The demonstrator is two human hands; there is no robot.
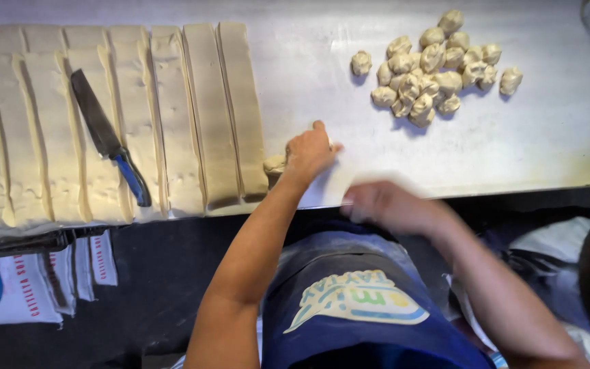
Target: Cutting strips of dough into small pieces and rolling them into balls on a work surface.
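Several long strips of pale dough [104, 123] lay side by side across the left of the steel table [548, 137], cut lengthwise and running away from me. On top of them rested a knife [107, 140], dark blade pointing up-left, blue handle toward the table's near edge. Rightmost strip [244, 109] sat just left of my left hand [308, 154]. That hand lay knuckles up on the table, fingers curled down onto a small lump of dough [275, 165] at the strip's near end; lump touching the strip, partly hidden under my palm. My right hand [377, 201] hovered at the table's near edge, close beside the left, blurred; could not tell whether its fingers were open or closed, nor whether they held anything. Farther right and toward the back, a heap of small dough pieces [431, 65] sat well apart from both hands, with single pieces lying loose on either side of it.
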